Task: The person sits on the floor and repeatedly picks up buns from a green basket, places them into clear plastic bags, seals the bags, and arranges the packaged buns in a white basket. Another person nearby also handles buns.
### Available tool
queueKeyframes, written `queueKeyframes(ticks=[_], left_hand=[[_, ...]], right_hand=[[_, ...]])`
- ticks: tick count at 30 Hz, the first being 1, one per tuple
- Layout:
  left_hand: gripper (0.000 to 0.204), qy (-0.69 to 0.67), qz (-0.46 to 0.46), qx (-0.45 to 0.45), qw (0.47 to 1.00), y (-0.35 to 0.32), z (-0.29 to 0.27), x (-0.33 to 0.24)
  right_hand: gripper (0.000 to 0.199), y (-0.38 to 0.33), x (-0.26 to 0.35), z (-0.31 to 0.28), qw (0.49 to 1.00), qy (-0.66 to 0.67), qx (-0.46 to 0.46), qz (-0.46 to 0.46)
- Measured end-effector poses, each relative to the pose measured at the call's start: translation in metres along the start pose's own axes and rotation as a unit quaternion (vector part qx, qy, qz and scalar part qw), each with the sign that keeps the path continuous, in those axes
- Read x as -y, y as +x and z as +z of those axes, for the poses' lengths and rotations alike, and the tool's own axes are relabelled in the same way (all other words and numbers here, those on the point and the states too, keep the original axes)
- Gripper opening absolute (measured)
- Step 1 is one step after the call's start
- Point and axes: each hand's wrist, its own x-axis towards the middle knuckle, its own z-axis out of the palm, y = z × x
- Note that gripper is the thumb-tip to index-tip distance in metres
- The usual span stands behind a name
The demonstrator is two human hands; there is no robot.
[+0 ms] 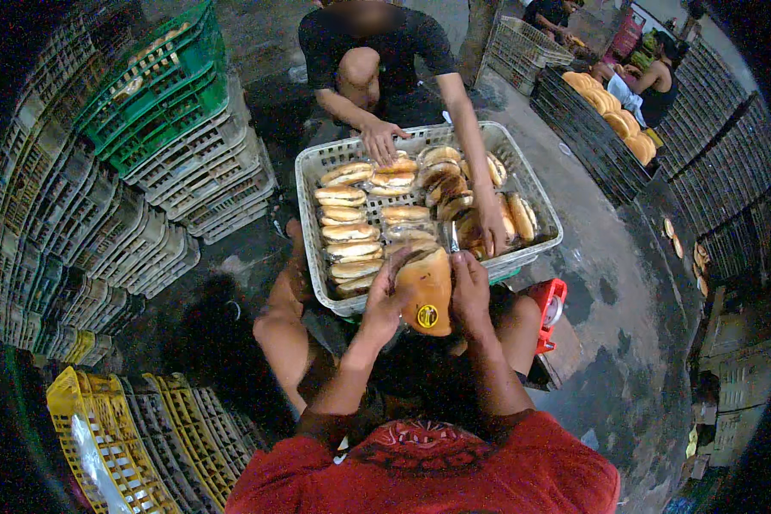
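Observation:
A flat golden bread bun [423, 287] with a round yellow and black sticker, seemingly in a clear plastic bag, is held up before my chest. My left hand [384, 301] grips its left side, thumb and fingers around it. On the other side, my right hand [471, 289] is closed at the bun's right edge, apparently pinching the bag. Just beyond, a pale plastic crate [310, 257] holds several bagged buns [351, 232] in rows. Across from me, a person's hand [383, 141] touches buns at the far side, while that person's other hand [492, 227] reaches into the right part.
Right of my knee stands a red holder with a white roll [550, 315]. Stacked crates [206, 171], green ones [158, 94] on top, rise at left; yellow crates [103, 420] stand near left. More buns fill a dark crate [587, 141] at far right, near other people.

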Motion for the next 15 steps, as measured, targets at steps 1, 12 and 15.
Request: queueKeyframes(ticks=[1, 12, 15], left_hand=[[0.079, -0.063, 0.017, 0.005, 0.998, -0.002, -0.001, -0.005], [0.031, 0.015, 0.032, -0.116, 0.993, -0.018, 0.007, -0.013], [0.023, 0.049, 0.041, -0.126, 0.99, -0.017, -0.001, -0.006]], right_hand=[[0.027, -0.003, 0.007, -0.002, 0.999, 0.017, 0.014, -0.042], [0.027, -0.024, -0.001, 0.017, 0.985, -0.15, -0.04, -0.081], [0.026, -0.028, -0.013, 0.015, 0.998, 0.0, 0.033, 0.044]])
